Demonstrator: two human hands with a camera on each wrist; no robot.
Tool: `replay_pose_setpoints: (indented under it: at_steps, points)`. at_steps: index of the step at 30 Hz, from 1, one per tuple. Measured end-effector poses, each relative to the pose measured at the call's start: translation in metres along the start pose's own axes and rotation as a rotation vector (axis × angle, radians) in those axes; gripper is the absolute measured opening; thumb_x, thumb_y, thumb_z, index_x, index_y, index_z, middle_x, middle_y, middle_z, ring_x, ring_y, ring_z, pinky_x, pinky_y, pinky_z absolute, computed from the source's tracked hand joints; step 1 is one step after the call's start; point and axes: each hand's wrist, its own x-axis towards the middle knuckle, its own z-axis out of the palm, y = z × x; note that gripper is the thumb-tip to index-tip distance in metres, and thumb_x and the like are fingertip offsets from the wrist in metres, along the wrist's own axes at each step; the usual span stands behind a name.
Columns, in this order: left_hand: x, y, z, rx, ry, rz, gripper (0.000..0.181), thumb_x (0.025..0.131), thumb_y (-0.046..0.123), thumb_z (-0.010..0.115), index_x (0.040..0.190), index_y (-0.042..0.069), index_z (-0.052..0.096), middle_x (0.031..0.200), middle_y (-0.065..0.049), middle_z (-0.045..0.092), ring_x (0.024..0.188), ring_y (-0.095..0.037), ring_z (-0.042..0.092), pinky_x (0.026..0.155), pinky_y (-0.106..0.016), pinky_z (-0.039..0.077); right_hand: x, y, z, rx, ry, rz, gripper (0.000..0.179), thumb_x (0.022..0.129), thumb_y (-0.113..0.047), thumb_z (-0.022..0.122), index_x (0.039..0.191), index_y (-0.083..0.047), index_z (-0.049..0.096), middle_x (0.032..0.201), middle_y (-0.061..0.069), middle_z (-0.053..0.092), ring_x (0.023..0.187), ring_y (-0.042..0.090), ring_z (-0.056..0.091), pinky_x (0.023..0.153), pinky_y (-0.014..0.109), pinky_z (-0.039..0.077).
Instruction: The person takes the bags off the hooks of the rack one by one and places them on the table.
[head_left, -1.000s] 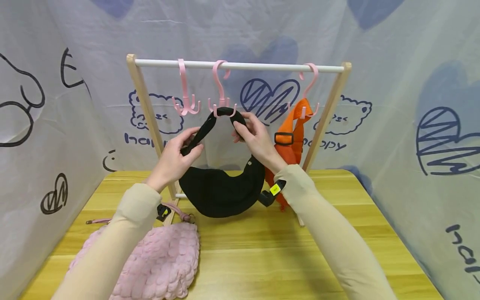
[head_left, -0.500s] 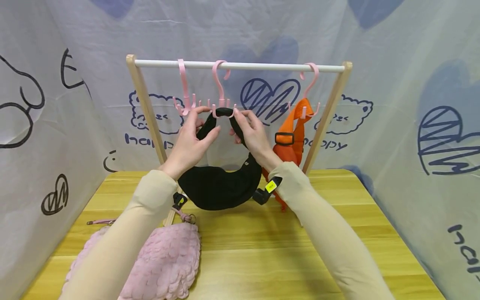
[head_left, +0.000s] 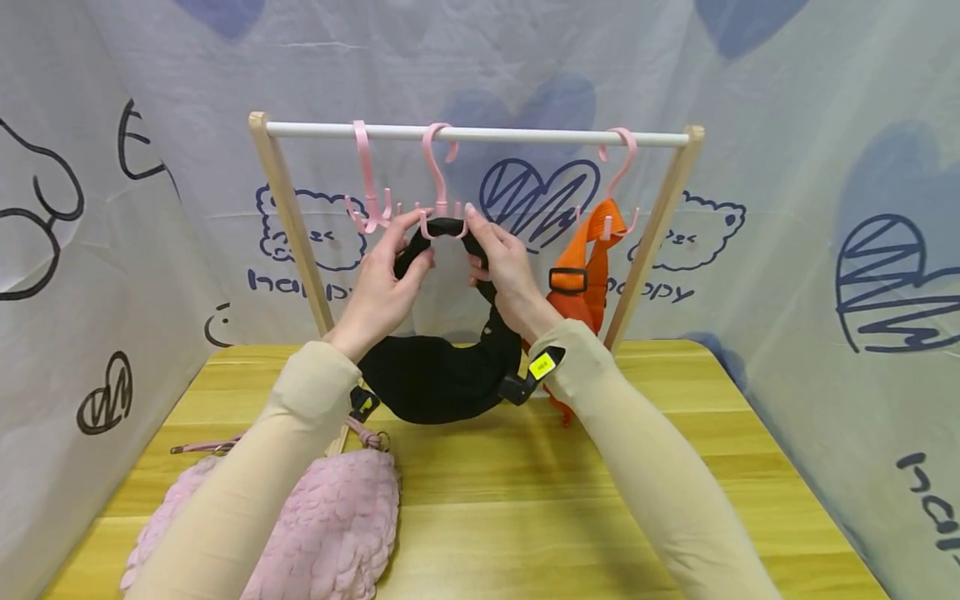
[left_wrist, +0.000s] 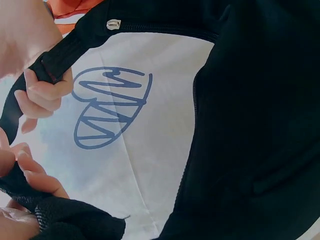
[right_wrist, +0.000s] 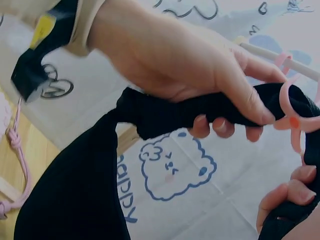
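Arching behind the front prongs of the middle pink hook (head_left: 435, 167), upper centre of the frame, the strap (head_left: 446, 226) rises from the black bag (head_left: 438, 379) below centre; left hand (head_left: 382, 287) and right hand (head_left: 513, 271) grip the strap's opposite sides.

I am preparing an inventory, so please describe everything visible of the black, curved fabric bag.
The black, curved fabric bag looks soft; a dark zipper with a pale pull follows its inner curve. Its black strap passes behind front prongs of the middle pink plastic hook; the left hand and right hand grip it on either side. The bag hangs above the yellow wooden table.
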Motion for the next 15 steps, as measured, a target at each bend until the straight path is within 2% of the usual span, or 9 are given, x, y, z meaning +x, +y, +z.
replay_pose_setpoints:
  at_steps: [4,9,15]
  points:
    - [0.0005,0.0015,0.0002,0.05,0.017,0.029,0.041,0.103,0.011,0.053,0.144,0.016,0.05,0.1,-0.016,0.067,0.082,-0.024,0.057,0.077,-0.034,0.044,0.0012,-0.0034,0.0026,0.001,0.015,0.045,0.036,0.098,-0.05,0.059,0.079,-0.019,0.059,0.065,-0.004,0.036,0.055,0.012,0.034,0.06,0.026,0.039]
    - [0.0019,0.0014,-0.0009,0.063,0.023,0.047,0.041,0.103,0.009,0.053,0.143,0.014,0.051,0.1,-0.017,0.069,0.087,-0.028,0.062,0.08,-0.036,0.047,0.0025,-0.0057,0.005,-0.003,0.046,0.062,0.042,0.096,-0.053,0.06,0.072,-0.019,0.057,0.062,-0.004,0.033,0.055,0.013,0.034,0.061,0.025,0.039]
    - [0.0037,0.002,-0.005,0.09,0.024,0.053,0.043,0.102,0.009,0.053,0.145,0.016,0.051,0.104,-0.018,0.07,0.087,-0.029,0.063,0.079,-0.037,0.048,0.0038,-0.0048,0.0062,0.001,0.068,0.067,0.036,0.095,-0.05,0.063,0.08,-0.017,0.061,0.063,-0.004,0.033,0.057,0.011,0.033,0.06,0.025,0.038]
